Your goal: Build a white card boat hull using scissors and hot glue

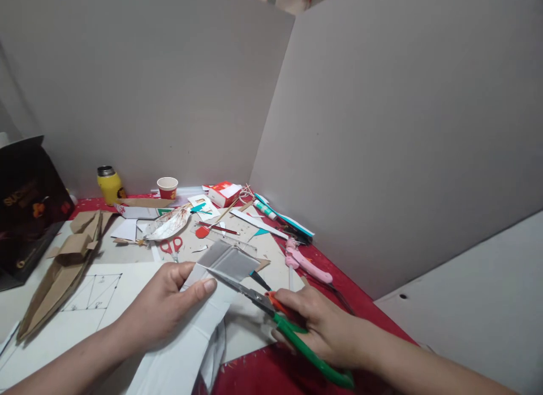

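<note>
My left hand [172, 304] grips a long piece of white folded card [186, 341], thumb on top, its far end pointing away from me. A grey, flat-looking section [235, 263] shows at that far end. In my right hand [318, 324] are scissors [297, 338] with green and orange handles. Their blades reach left across the card close to my left thumb, one blade lying along its surface. Part of the blades is hidden by the card, so how deep they are in it cannot be made out. Below the card hangs crumpled whitish material [212, 355].
A pink glue gun [307, 263] lies right of the scissors. Behind are red-handled scissors [172, 246], a paper cup [167, 187] and a yellow bottle [109, 185]. A brown cardboard boat shape [63, 276] lies left on a drawn sheet [123, 316]. Grey panels [382, 129] enclose the table.
</note>
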Available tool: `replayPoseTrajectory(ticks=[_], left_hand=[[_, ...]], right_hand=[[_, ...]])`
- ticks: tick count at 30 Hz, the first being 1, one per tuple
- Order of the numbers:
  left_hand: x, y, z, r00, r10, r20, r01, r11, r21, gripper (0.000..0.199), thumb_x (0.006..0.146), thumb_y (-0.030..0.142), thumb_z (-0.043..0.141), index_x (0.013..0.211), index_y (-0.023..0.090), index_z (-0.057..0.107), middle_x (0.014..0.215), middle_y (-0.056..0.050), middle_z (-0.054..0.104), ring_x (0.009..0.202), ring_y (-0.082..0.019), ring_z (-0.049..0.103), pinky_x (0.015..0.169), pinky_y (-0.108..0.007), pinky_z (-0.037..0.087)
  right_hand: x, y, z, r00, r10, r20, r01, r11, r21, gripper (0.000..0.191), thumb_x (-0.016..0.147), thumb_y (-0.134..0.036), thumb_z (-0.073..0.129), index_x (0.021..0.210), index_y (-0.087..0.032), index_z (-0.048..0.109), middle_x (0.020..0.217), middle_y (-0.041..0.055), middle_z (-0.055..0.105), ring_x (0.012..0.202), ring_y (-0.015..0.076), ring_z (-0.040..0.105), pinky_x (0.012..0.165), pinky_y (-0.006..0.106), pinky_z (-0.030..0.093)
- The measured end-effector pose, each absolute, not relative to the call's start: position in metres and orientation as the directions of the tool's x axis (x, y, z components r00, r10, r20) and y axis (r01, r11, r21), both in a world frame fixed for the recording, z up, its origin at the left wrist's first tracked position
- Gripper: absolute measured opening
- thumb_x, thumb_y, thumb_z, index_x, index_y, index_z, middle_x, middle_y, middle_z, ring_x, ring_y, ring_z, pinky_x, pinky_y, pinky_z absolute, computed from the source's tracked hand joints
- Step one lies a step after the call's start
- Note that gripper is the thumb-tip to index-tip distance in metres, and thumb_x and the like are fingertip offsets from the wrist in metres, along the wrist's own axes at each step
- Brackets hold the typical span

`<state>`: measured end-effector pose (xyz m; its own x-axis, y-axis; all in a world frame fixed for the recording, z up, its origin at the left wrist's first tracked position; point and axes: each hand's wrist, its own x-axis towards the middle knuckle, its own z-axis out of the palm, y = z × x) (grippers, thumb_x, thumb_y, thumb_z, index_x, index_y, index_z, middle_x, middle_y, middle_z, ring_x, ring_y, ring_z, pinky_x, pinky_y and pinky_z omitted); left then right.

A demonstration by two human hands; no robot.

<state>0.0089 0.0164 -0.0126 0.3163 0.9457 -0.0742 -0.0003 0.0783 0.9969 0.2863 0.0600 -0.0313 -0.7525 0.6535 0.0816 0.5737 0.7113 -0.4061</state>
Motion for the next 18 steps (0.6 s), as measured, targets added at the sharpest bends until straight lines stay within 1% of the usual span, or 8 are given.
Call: replayPoseTrajectory(ticks=[2, 4, 7, 9, 12, 14, 16, 18], left_hand=[[0.01, 0.017, -0.012, 0.339, 0.937, -0.08, -0.025, 0.093, 0.995, 0.029, 0.086, 0.042, 0.06, 0.098, 0.02, 0.074, 0.082, -0.005, 0.074, 0.072, -0.018, 0.062, 0.065, -0.026, 0.049], [0.013, 0.017, -0.013, 0.36, 0.929, -0.082, -0.031, 0.1, 0.995, 0.028, 0.085, 0.042, 0.061, 0.098, 0.021, 0.075, 0.08, -0.005, 0.074, 0.072, -0.018, 0.063, 0.066, -0.027, 0.05], [0.02, 0.016, -0.014, 0.378, 0.925, -0.043, -0.016, 0.053, 0.998, 0.027, 0.083, 0.04, 0.065, 0.097, 0.021, 0.076, 0.079, -0.004, 0.073, 0.081, -0.022, 0.063, 0.077, -0.031, 0.05], [0.025, 0.014, -0.015, 0.393, 0.919, -0.016, -0.001, 0.018, 1.0, 0.027, 0.083, 0.039, 0.065, 0.099, 0.021, 0.075, 0.083, -0.004, 0.073, 0.088, -0.023, 0.063, 0.085, -0.033, 0.048], [0.029, 0.013, -0.013, 0.427, 0.904, -0.009, -0.008, 0.014, 1.0, 0.026, 0.086, 0.039, 0.061, 0.101, 0.023, 0.075, 0.088, -0.003, 0.073, 0.088, -0.021, 0.062, 0.09, -0.034, 0.045], [0.029, 0.016, -0.012, 0.445, 0.896, -0.005, -0.024, 0.017, 1.0, 0.025, 0.087, 0.038, 0.059, 0.099, 0.023, 0.075, 0.087, -0.003, 0.073, 0.084, -0.019, 0.062, 0.088, -0.032, 0.045], [0.029, 0.023, -0.01, 0.471, 0.881, -0.038, -0.024, 0.055, 0.998, 0.022, 0.086, 0.038, 0.061, 0.095, 0.023, 0.075, 0.083, -0.002, 0.072, 0.076, -0.017, 0.061, 0.077, -0.027, 0.047], [0.029, 0.036, -0.007, 0.516, 0.85, -0.108, -0.008, 0.131, 0.991, 0.019, 0.084, 0.038, 0.064, 0.088, 0.022, 0.075, 0.079, -0.001, 0.071, 0.067, -0.013, 0.059, 0.064, -0.022, 0.045]], right_hand=[[0.287, 0.06, -0.031, -0.753, 0.655, 0.056, 0.585, 0.707, -0.397, 0.023, 0.085, -0.04, 0.052, 0.079, -0.019, 0.058, 0.062, 0.0013, 0.058, 0.056, 0.0133, 0.047, 0.053, 0.024, 0.035], [0.286, 0.059, -0.029, -0.754, 0.656, 0.029, 0.596, 0.701, -0.392, 0.024, 0.085, -0.042, 0.052, 0.079, -0.019, 0.055, 0.064, 0.001, 0.058, 0.056, 0.013, 0.045, 0.054, 0.024, 0.034], [0.284, 0.056, -0.026, -0.753, 0.657, -0.005, 0.602, 0.687, -0.407, 0.021, 0.082, -0.04, 0.055, 0.081, -0.019, 0.053, 0.066, 0.0, 0.057, 0.056, 0.0129, 0.044, 0.055, 0.025, 0.034], [0.284, 0.053, -0.026, -0.751, 0.66, -0.011, 0.603, 0.679, -0.419, 0.02, 0.081, -0.039, 0.055, 0.083, -0.019, 0.052, 0.066, -0.0009, 0.056, 0.056, 0.0127, 0.042, 0.055, 0.025, 0.033], [0.285, 0.049, -0.032, -0.749, 0.662, 0.015, 0.586, 0.673, -0.451, 0.021, 0.082, -0.04, 0.054, 0.079, -0.02, 0.05, 0.063, -0.0028, 0.05, 0.054, 0.0121, 0.038, 0.054, 0.025, 0.032], [0.286, 0.048, -0.039, -0.75, 0.661, 0.023, 0.555, 0.649, -0.521, 0.021, 0.083, -0.039, 0.054, 0.076, -0.021, 0.047, 0.061, -0.0045, 0.044, 0.053, 0.011, 0.035, 0.053, 0.024, 0.031], [0.287, 0.048, -0.045, -0.75, 0.661, 0.025, 0.509, 0.6, -0.618, 0.02, 0.084, -0.037, 0.052, 0.075, -0.021, 0.044, 0.059, -0.0057, 0.041, 0.051, 0.0102, 0.034, 0.051, 0.024, 0.031], [0.287, 0.051, -0.052, -0.728, 0.684, 0.041, 0.47, 0.542, -0.696, 0.023, 0.086, -0.038, 0.051, 0.074, -0.021, 0.043, 0.058, -0.0059, 0.04, 0.051, 0.0098, 0.034, 0.05, 0.023, 0.031]])
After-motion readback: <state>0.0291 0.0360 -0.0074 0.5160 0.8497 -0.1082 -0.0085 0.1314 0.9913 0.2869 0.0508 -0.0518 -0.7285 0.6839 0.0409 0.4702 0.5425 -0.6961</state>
